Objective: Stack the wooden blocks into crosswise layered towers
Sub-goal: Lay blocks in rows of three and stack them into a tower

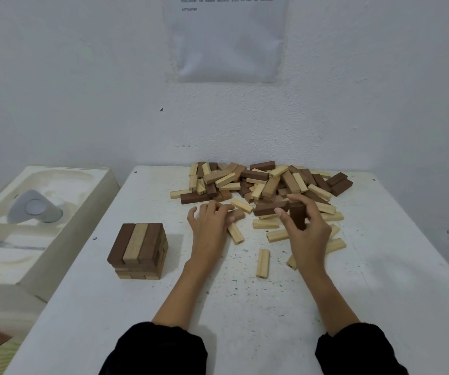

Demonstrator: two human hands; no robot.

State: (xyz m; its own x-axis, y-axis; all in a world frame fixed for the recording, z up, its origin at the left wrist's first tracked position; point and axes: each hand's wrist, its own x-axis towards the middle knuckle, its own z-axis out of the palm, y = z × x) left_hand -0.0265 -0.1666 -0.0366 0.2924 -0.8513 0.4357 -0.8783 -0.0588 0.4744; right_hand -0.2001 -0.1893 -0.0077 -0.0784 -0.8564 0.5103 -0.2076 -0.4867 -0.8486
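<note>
Right hand [303, 231] pinched an upright dark brown wooden block [297, 215]. Left hand [210, 221] curled round a tan wooden block [238, 214]. The speckled white tabletop [109, 307] met a white wall [82, 104].

Paper sheet [228, 44] on the wall [82, 77]: "masukkan ke dalam struktur atau alihkan ke kawasan simpanan"

The loose blocks [258, 180] are wood, some pale with visible grain, others stained mid or dark brown, all matt. The tower [138, 247] mixes the same pale and dark wood. The dark block [297, 216] held by the right hand [307, 234] has a smooth, dull face. The tabletop [245, 301] is painted white, matt, pitted and speckled. The wall [82, 90] is rough white plaster. The sheet [228, 44] on it is wrinkled paper. The sleeves [158, 350] are black cloth.
</note>
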